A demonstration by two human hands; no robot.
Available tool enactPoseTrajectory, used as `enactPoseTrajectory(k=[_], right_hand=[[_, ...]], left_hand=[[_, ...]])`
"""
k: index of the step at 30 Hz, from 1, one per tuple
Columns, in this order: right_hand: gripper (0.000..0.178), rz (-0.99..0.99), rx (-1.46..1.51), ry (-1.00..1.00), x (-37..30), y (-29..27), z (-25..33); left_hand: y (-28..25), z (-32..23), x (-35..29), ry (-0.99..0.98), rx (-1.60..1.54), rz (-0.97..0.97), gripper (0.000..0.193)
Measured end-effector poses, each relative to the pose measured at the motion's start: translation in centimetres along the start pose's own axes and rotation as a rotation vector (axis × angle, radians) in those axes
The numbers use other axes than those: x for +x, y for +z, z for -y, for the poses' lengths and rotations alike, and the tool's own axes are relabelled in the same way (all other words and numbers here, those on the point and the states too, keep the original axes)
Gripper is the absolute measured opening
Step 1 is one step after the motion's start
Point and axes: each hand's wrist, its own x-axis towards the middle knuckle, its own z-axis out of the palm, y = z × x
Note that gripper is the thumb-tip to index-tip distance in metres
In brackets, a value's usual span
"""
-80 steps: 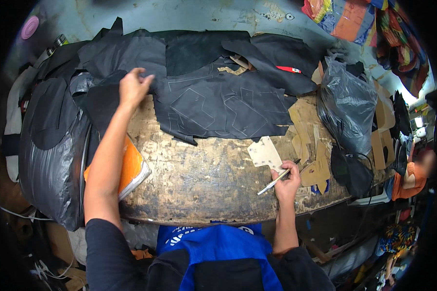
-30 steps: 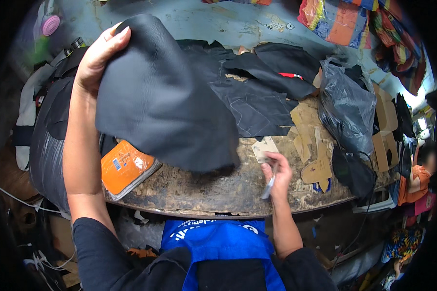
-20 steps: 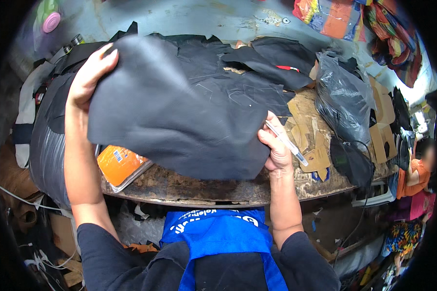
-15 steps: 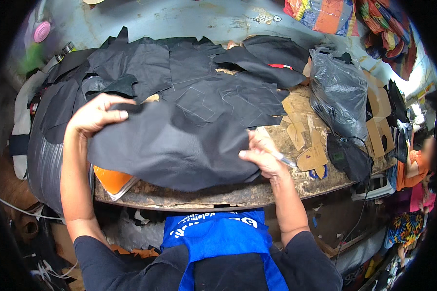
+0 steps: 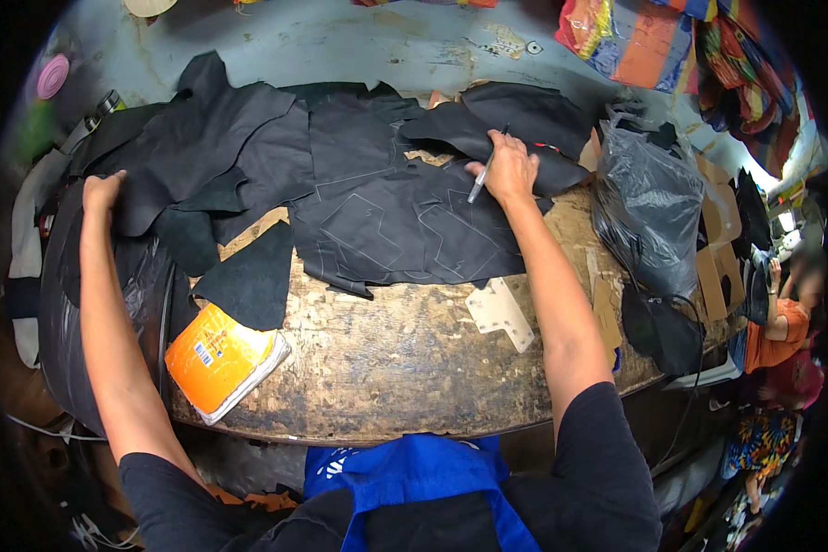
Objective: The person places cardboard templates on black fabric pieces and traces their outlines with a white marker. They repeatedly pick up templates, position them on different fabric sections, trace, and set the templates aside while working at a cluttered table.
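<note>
My left hand (image 5: 103, 191) is closed on the edge of a large black leather piece (image 5: 207, 129), which lies over other leather at the back left. In my right hand (image 5: 511, 168) a silver pen (image 5: 477, 187) is tucked between the fingers, pointing down and toward me. That hand is over the edge of another black leather piece (image 5: 455, 126) at the back right; whether the fingers grip it I cannot tell. Between my hands lies a black leather sheet (image 5: 377, 225) with pale pattern outlines drawn on it.
An orange-covered book (image 5: 213, 361) lies near the left front edge, partly under a dark leather scrap (image 5: 253, 276). A pale template (image 5: 500, 313) rests on the worn wooden table (image 5: 368, 368). Right of it are a grey plastic bag (image 5: 649, 198) and cardboard patterns (image 5: 716, 244). Another person (image 5: 787, 322) is far right.
The leather piece held up before me has gone to the back left with my left hand. My right hand let go of it and moved up and away, still with the pen.
</note>
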Motion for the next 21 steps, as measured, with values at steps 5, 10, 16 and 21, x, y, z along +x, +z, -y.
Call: enactPoseTrajectory(k=[5,10,16,21], right_hand=[[0.019,-0.494,0.260,0.042,3.3,-1.1,-1.2],[0.069,0.064,0.137,0.352,3.9,-4.1,-3.2],[0.069,0.267,0.012,0.371,1.3,-2.4,-5.5],[0.031,0.021,0.260,0.205,2.0,-2.5,-7.4]], left_hand=[[4.6,-5.6,-13.5,0.532,-0.411,-0.143,0.063],[7.7,-10.1,-26.8,0.684,-0.441,0.262,0.046],[9.2,-10.6,-36.3,1.123,-0.374,0.472,0.039],[11.4,-12.7,-40.0,1.191,-0.451,0.651,0.038]])
